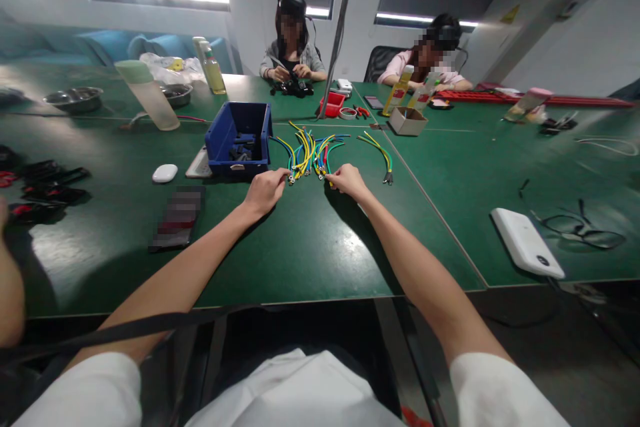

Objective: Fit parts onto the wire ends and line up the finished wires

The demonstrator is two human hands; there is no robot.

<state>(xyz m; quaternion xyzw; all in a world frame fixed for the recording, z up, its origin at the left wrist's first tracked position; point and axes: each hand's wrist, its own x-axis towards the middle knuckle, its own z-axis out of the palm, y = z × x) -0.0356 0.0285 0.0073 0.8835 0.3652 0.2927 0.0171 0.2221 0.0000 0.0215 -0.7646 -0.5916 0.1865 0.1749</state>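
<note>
A bundle of short coloured wires (310, 152), yellow, green, blue and red, with metal ring terminals, lies spread on the green table (300, 247). My left hand (266, 190) rests at the near left end of the bundle, fingers curled and pinching a wire end. My right hand (347, 181) sits at the near right end, fingers closed on another wire end. A separate yellow-green wire pair (380, 153) lies alone to the right, untouched.
A blue bin (240, 140) with dark parts stands left of the wires, a white mouse-like object (165, 173) and a phone (177, 219) nearer left. A white power bank (526, 241) and glasses (580, 230) lie right. Two people work at the far side.
</note>
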